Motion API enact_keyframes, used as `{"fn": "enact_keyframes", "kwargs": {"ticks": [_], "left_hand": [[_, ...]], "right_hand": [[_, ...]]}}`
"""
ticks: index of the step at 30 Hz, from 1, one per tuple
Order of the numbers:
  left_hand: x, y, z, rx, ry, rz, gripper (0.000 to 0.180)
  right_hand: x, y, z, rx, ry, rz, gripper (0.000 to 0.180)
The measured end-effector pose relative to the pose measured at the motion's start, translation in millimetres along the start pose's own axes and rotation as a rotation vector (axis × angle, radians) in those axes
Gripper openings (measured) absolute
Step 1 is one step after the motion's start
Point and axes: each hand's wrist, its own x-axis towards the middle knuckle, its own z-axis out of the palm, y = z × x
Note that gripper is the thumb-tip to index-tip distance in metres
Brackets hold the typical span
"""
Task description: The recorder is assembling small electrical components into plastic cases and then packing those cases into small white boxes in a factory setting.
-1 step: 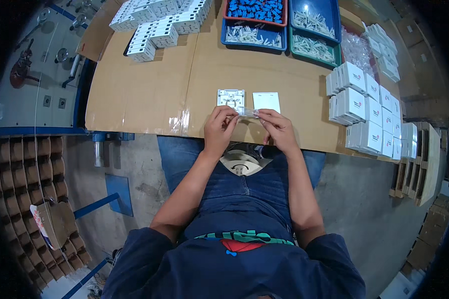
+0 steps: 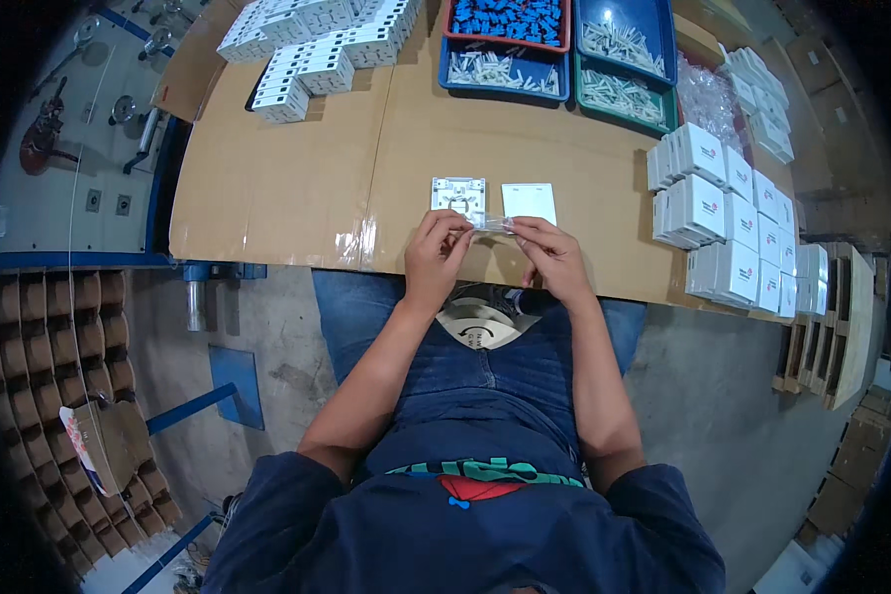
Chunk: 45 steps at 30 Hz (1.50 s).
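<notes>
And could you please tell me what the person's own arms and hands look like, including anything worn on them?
A short, dark navy-blue fabric left sleeve and matching right sleeve leave both forearms uncovered. The left hand and right hand are ungloved, and no watch or bracelet shows. Any ring would be too small to tell.

On the tabletop [image 2: 277, 178] before you, a frame [image 2: 458, 188] is lying left of a plate [image 2: 530, 202]. Behind them, trays [image 2: 505, 96] are holding parts [image 2: 505, 18]; boxes [image 2: 738, 220] are standing to your right, units [image 2: 327, 69] resting back left.
</notes>
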Motion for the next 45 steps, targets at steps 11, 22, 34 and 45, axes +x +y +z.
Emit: {"fn": "enact_keyframes", "kwargs": {"ticks": [11, 22, 34, 45], "left_hand": [[-2.3, -4.5, 2.5, 0.09, -0.078, -0.007, 0.014], [-4.4, -8.6, 0.9, 0.093, 0.02, -0.097, 0.029], [20.7, -13.7, -14.2, 0.1, 0.18, -0.149, 0.024], [35.7, 2.4, -14.3, 0.461, -0.11, 0.312, 0.052]], "right_hand": [[6.3, 6.9, 13.9, -0.008, 0.074, -0.031, 0.018], [13.1, 35.0, 12.4, -0.417, 0.35, -0.163, 0.013], [15.1, 25.0, 5.2, -0.518, 0.432, -0.132, 0.011], [12.9, 25.5, 6.7, -0.434, 0.419, -0.178, 0.009]]}}
